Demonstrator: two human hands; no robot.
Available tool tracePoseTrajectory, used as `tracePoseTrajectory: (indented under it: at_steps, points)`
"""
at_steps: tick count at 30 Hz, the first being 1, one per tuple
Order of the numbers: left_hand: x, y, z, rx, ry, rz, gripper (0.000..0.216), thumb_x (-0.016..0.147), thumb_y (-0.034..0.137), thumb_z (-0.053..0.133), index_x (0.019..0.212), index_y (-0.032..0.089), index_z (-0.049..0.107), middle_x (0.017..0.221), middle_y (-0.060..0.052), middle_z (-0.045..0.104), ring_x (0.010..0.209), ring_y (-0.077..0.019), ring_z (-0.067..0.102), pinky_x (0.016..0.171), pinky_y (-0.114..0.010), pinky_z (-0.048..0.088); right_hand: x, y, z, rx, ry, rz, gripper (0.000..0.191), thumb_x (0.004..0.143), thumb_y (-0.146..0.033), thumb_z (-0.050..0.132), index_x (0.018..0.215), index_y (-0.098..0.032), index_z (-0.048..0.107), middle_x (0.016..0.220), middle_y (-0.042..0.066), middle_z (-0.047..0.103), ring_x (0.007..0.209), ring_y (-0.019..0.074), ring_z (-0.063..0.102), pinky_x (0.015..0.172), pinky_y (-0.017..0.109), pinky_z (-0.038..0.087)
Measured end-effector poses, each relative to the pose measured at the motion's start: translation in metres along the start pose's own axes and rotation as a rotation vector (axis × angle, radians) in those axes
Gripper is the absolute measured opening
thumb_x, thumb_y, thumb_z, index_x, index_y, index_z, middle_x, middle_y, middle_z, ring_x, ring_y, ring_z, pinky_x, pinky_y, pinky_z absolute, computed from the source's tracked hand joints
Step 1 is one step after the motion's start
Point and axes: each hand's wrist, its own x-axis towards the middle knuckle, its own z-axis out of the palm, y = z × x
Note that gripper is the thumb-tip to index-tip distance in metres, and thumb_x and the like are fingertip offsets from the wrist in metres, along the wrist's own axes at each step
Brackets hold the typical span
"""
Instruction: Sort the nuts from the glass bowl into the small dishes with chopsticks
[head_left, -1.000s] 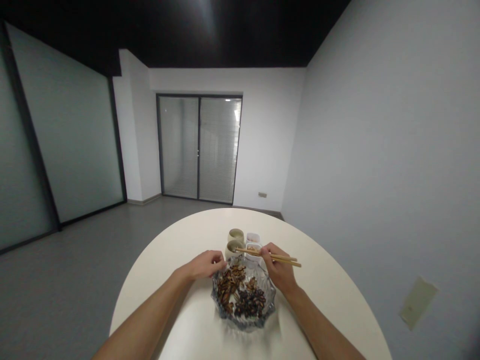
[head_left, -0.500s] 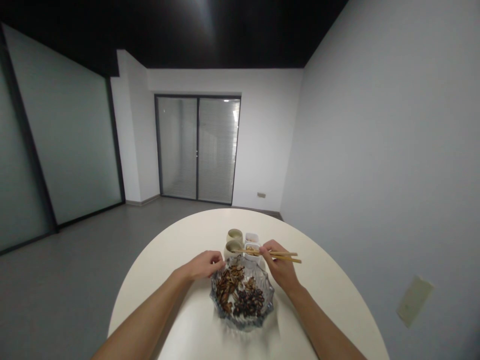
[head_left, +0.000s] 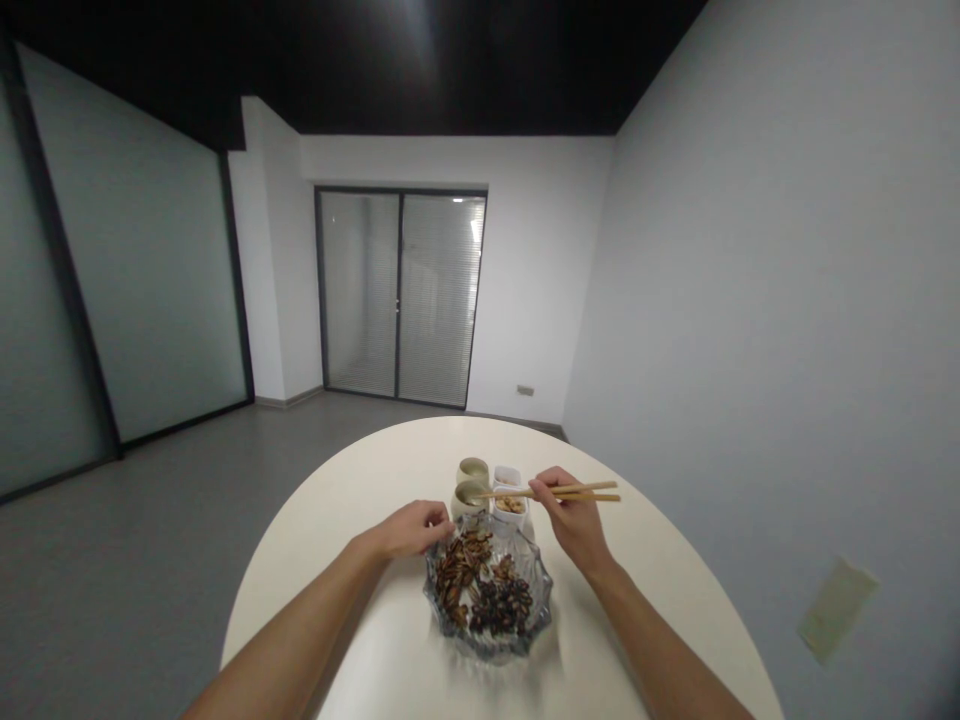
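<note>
The **right hand** (head_left: 571,522) sits above the far rim of the bowl, its fingers closed in a pinch around a pair of **slim wooden chopsticks** (head_left: 570,493), which point left, with their tips near the cups. Whether the tips grip anything is too small to tell. The **left hand** (head_left: 409,530) rests just beside the bowl's upper left rim, its fingers curled loosely and nothing visible in them.

At lower centre, a **scalloped clear glass bowl** (head_left: 487,652) holds a large heap of **flat brown pieces** (head_left: 459,572) and a heap of **near-black pieces** (head_left: 501,608). Beyond it stand **two small beige ceramic cups** (head_left: 472,470) and **two small white square tubs** (head_left: 507,476). The nearer tub holds **a few tan pieces** (head_left: 510,505); the contents of the cups are hidden. Most of the pieces lie in the bowl.

All this stands on a **round cream-white table** (head_left: 360,490). Behind it, a **grey floor** (head_left: 150,560) runs to a **double glass door with blinds** (head_left: 439,295), with a **frosted glass partition** (head_left: 127,260) at upper left and a **pale grey wall** (head_left: 750,300) at right.
</note>
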Motion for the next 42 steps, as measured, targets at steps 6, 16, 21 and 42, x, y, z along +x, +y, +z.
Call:
tracePoseTrajectory:
  at_steps: [6, 16, 21, 42]
  points:
    - [-0.001, 0.001, 0.000, 0.007, 0.002, 0.018, 0.038, 0.090, 0.049, 0.046, 0.082, 0.016, 0.062, 0.072, -0.001, 0.061, 0.066, -0.0152, 0.054, 0.060, -0.023, 0.040, -0.026, 0.008, -0.012, 0.079, 0.054, 0.036, 0.034, 0.090, -0.046, 0.059, 0.068, -0.021, 0.063, 0.063, 0.002, 0.061, 0.062, 0.0189, 0.056, 0.058, 0.030, 0.045]
    - [-0.001, 0.004, 0.001, 0.001, -0.006, 0.008, 0.040, 0.090, 0.051, 0.046, 0.081, 0.015, 0.062, 0.069, 0.000, 0.059, 0.063, -0.0146, 0.053, 0.059, -0.024, 0.038, -0.028, 0.007, -0.024, 0.053, -0.136, 0.126, 0.036, 0.089, -0.048, 0.058, 0.069, -0.019, 0.066, 0.064, 0.004, 0.065, 0.063, 0.0190, 0.060, 0.059, 0.029, 0.048]
    - [0.000, 0.003, 0.002, -0.028, -0.022, -0.001, 0.042, 0.089, 0.054, 0.046, 0.081, 0.015, 0.059, 0.066, 0.001, 0.057, 0.058, -0.0132, 0.051, 0.056, -0.023, 0.037, -0.028, 0.013, -0.028, 0.173, -0.186, 0.147, 0.041, 0.090, -0.054, 0.055, 0.082, -0.017, 0.070, 0.066, 0.004, 0.066, 0.064, 0.0187, 0.062, 0.060, 0.028, 0.050]
    - [-0.001, 0.000, -0.001, -0.050, -0.017, 0.015, 0.040, 0.090, 0.053, 0.047, 0.081, 0.016, 0.059, 0.069, 0.001, 0.058, 0.063, -0.0143, 0.053, 0.059, -0.023, 0.039, -0.029, 0.012, -0.029, 0.130, -0.259, 0.143, 0.032, 0.088, -0.046, 0.063, 0.087, -0.018, 0.076, 0.073, 0.007, 0.071, 0.070, 0.0201, 0.064, 0.064, 0.030, 0.051]
